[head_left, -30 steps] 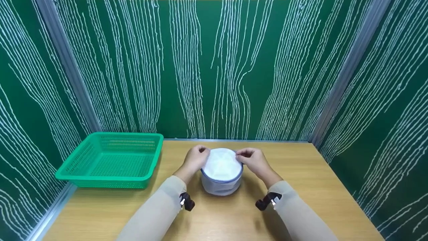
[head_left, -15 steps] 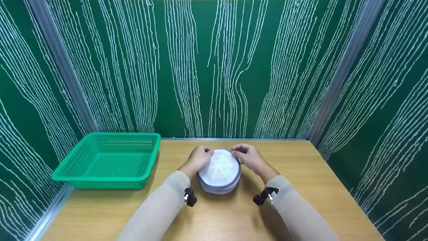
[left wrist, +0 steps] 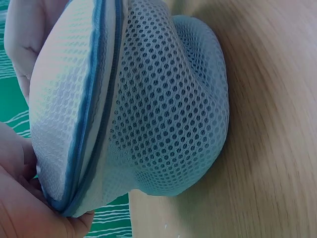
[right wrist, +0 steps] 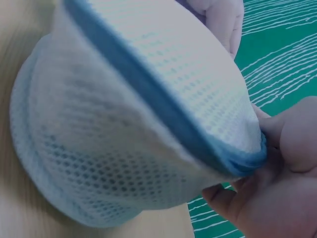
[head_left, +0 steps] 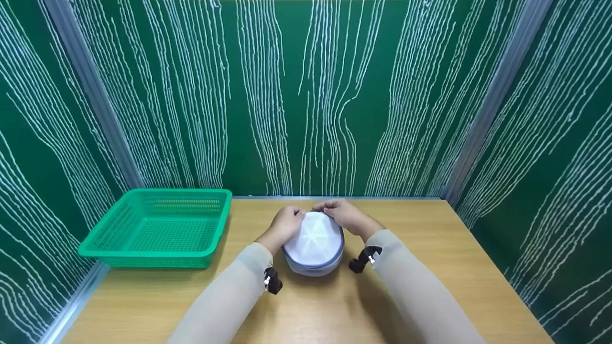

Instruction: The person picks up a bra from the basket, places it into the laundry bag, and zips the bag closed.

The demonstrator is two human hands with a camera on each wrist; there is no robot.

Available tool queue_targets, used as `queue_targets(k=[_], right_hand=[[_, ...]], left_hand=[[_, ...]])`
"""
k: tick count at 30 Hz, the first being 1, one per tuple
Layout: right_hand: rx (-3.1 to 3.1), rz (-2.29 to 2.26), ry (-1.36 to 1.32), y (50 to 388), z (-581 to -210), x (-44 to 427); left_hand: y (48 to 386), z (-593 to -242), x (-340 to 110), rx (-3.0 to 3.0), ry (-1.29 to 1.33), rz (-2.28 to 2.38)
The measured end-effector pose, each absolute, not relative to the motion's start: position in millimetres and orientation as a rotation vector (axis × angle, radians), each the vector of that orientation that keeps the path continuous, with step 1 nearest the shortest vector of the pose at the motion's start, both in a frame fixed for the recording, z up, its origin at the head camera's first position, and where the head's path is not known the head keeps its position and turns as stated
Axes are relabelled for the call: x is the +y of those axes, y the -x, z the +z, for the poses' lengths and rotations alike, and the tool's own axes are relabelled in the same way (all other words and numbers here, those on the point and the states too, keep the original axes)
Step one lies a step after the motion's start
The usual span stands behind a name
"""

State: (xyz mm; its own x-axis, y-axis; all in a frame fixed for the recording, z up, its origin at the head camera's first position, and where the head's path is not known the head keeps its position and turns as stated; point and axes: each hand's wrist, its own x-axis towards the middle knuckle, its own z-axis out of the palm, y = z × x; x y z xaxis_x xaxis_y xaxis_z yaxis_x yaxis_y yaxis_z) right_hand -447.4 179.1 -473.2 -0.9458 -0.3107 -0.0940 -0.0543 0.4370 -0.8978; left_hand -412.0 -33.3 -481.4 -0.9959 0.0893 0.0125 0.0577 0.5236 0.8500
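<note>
A white mesh laundry bag [head_left: 313,241], round with a domed top and blue trim, stands on the wooden table. Its lid rim carries what looks like a zip seam [left wrist: 96,99]. With thumb and fingers, my left hand [head_left: 283,224] pinches the bag's rim at the back left. My right hand [head_left: 346,217] is at the far side of the rim, close to the left; in the right wrist view its thumb and fingers [right wrist: 223,198] close round the blue edge. A zip pull cannot be made out.
To the left of the bag stands a green plastic basket [head_left: 210,253] with perforated walls. Green panels [head_left: 330,119] with white wavy lines close off the back and sides of the table [head_left: 430,267]. A small black camera sits on each wrist.
My right hand has slid along the rim from the right side to the back, towards the left hand. The bag has tilted and shifted slightly left, while the left hand keeps its pinch.
</note>
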Motion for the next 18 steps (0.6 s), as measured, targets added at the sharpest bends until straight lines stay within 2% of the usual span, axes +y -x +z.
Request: queue_targets(k=[8,18], right_hand=[[2.368,-1.464,0.377,447.8,-472.0,180.6],[2.612,-1.23,0.356,448.9,-472.5,187.1]], left_hand=[[410.7,-483.2,-33.2,2.715,-0.155,1.535],[412.1,-487.5,-36.1,2.706,-0.181,1.561]])
